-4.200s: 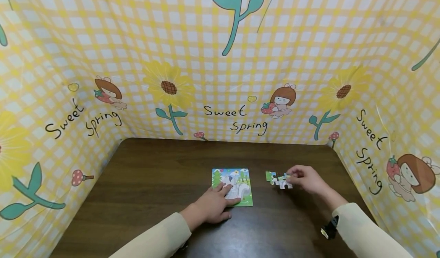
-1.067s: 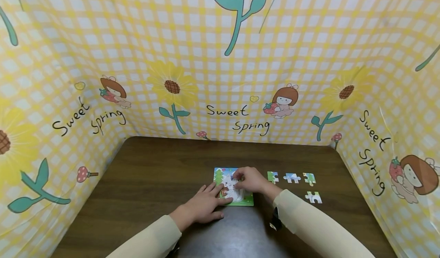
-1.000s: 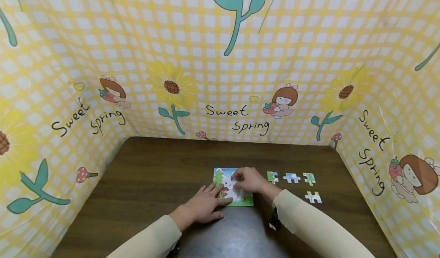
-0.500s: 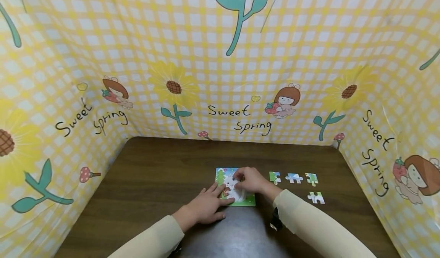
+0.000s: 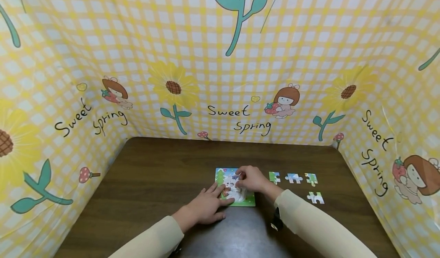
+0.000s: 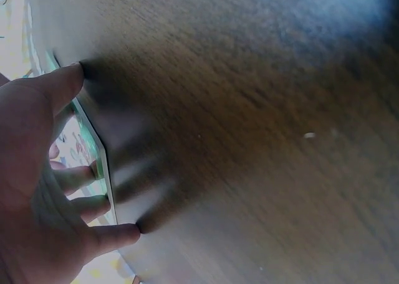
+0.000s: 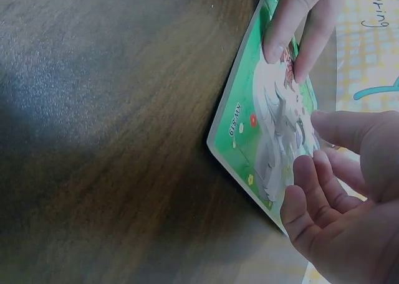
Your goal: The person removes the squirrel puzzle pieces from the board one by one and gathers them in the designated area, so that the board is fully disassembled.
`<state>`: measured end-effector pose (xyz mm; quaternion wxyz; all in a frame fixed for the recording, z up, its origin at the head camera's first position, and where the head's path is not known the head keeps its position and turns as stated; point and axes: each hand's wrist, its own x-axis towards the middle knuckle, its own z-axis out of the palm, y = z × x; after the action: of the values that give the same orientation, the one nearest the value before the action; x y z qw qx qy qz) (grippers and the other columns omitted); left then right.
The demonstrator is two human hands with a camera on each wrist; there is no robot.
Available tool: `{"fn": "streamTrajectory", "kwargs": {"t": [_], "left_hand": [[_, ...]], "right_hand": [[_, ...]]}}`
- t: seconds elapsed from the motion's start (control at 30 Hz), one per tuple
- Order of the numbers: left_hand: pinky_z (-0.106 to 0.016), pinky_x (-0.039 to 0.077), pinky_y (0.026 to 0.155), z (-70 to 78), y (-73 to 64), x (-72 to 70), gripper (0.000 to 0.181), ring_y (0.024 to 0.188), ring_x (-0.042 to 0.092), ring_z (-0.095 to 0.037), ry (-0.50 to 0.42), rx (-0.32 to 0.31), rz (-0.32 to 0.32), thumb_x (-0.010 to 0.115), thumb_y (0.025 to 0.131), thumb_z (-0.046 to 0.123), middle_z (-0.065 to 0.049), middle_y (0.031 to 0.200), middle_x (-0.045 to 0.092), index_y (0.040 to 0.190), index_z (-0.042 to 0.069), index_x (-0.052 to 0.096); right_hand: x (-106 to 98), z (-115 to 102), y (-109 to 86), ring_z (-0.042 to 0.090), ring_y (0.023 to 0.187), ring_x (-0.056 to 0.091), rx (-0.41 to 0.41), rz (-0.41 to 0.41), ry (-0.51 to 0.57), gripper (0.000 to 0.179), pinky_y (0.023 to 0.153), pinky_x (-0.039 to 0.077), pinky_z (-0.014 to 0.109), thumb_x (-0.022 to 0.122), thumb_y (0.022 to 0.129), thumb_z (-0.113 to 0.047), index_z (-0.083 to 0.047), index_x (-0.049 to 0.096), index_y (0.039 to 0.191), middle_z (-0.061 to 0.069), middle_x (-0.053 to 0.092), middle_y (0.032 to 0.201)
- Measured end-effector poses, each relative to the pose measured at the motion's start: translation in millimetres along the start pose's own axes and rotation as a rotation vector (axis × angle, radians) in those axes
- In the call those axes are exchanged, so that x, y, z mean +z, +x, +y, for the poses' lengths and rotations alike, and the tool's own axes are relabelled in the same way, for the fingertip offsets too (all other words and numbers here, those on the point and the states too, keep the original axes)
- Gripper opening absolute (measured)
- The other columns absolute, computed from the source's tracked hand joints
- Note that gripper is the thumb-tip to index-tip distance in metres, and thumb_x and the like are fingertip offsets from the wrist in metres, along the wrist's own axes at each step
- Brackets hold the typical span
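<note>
A square picture puzzle [image 5: 245, 203] with a white animal and a green border lies on the brown table. My left hand [image 5: 204, 206] rests on its lower left part, fingers spread; in the left wrist view, thumb and little finger touch the table beside it. My right hand [image 5: 253, 179] is over the upper right part, thumb and fingertips pinching at a puzzle piece in the picture; the piece is mostly hidden. In the right wrist view, the right hand [image 7: 349, 184] bends over the puzzle [image 7: 249, 134], close to the left fingers [image 7: 290, 22].
Right of the puzzle lie loose jigsaw pieces: a green one [image 5: 274, 177], a blue and white one [image 5: 293, 178], a green one [image 5: 311, 179] and a white one [image 5: 315, 197] below. A yellow checked cloth [image 5: 220, 78] stands round the table [image 5: 165, 158].
Since the oldest frame, the right hand has moved left from the piece cluster to the puzzle, and pieces now lie apart. Over the last second, the right fingers shift slightly; the left hand stays.
</note>
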<state>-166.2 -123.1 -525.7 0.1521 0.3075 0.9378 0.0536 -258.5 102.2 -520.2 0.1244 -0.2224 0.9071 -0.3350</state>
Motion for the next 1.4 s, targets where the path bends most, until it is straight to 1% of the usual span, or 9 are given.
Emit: {"fn": "streamTrajectory", "kwargs": {"t": [0.13,0.33,0.5,0.6,0.83,1.07,1.17,1.27,1.4], "left_hand": [[-0.068,0.037,0.11,-1.0,0.4,2.3,0.057,0.155,0.022,-0.043,-0.006,-0.003,-0.002,0.06,0.1,0.053,-0.013,0.17,0.025,0.154,0.049,0.041],[-0.069,0.037,0.11,-1.5,0.9,3.7,0.057,0.155,0.022,-0.043,-0.016,-0.004,-0.001,0.06,0.1,0.053,-0.013,0.17,0.024,0.154,0.049,0.041],[-0.069,0.037,0.109,-1.8,1.6,5.6,0.056,0.155,0.021,-0.043,-0.009,-0.001,0.008,0.059,0.1,0.054,-0.013,0.17,0.024,0.154,0.05,0.041],[-0.069,0.038,0.109,-1.7,2.1,6.2,0.057,0.155,0.022,-0.043,-0.006,-0.001,0.01,0.059,0.1,0.054,-0.013,0.17,0.024,0.154,0.05,0.041],[-0.068,0.038,0.11,-1.6,1.6,5.8,0.056,0.155,0.022,-0.043,-0.005,-0.007,0.006,0.059,0.1,0.054,-0.012,0.17,0.024,0.153,0.05,0.042],[-0.069,0.038,0.109,-1.1,1.9,5.9,0.057,0.155,0.022,-0.043,0.001,-0.006,0.009,0.059,0.1,0.054,-0.013,0.17,0.024,0.154,0.05,0.041],[-0.068,0.037,0.11,-0.9,1.6,6.4,0.057,0.156,0.021,-0.042,-0.004,-0.005,0.006,0.059,0.1,0.054,-0.013,0.17,0.023,0.154,0.051,0.04],[-0.068,0.036,0.111,-1.0,1.3,6.2,0.057,0.156,0.02,-0.042,-0.012,-0.004,0.003,0.059,0.1,0.054,-0.012,0.17,0.023,0.154,0.051,0.04],[-0.068,0.037,0.11,-1.8,1.2,5.2,0.058,0.156,0.021,-0.042,-0.009,-0.005,0.001,0.059,0.1,0.054,-0.012,0.17,0.023,0.154,0.05,0.039]], "right_hand": [[0,1,0.5,0.01,0.069,0.057,-0.006,0.019,0.024,0.025,0.063,0.048,0.027,0.081,0.086,-0.012,-0.005,0.075,0.109,-0.003,0.066,0.08],[-2,-2,0.1,0.011,0.076,0.061,-0.013,0.011,0.059,0.02,0.068,0.051,0.03,0.079,0.088,-0.011,-0.008,0.075,0.107,-0.002,0.069,0.086],[-3,-2,-2.5,0.012,0.076,0.063,-0.024,0.008,0.115,0.017,0.067,0.052,0.03,0.074,0.09,-0.006,-0.007,0.073,0.107,0.0,0.071,0.086],[-6,-2,-5.5,0.013,0.076,0.066,-0.038,0.012,0.14,0.015,0.066,0.052,0.031,0.07,0.092,-0.004,-0.006,0.073,0.107,0.001,0.072,0.085],[-22,3,-16.8,0.023,0.075,0.069,-0.009,0.007,0.229,0.013,0.063,0.053,0.034,0.068,0.098,-0.011,-0.007,0.073,0.109,0.003,0.07,0.083],[-48,25,-37.1,0.03,0.071,0.066,0.006,0.011,0.269,0.015,0.061,0.056,0.043,0.071,0.097,-0.012,-0.004,0.072,0.11,0.006,0.069,0.083],[-59,39,-48.8,0.032,0.071,0.067,0.008,0.007,0.273,0.012,0.058,0.055,0.041,0.071,0.097,-0.011,-0.005,0.072,0.107,0.008,0.069,0.083],[-69,54,-61.7,0.03,0.073,0.069,0.008,-0.003,0.251,0.009,0.059,0.055,0.036,0.071,0.097,-0.01,-0.007,0.072,0.105,0.008,0.068,0.084],[-80,75,-77.9,0.026,0.075,0.069,0.008,-0.012,0.208,0.01,0.061,0.055,0.033,0.07,0.098,-0.011,-0.006,0.071,0.106,0.006,0.068,0.085]]}}
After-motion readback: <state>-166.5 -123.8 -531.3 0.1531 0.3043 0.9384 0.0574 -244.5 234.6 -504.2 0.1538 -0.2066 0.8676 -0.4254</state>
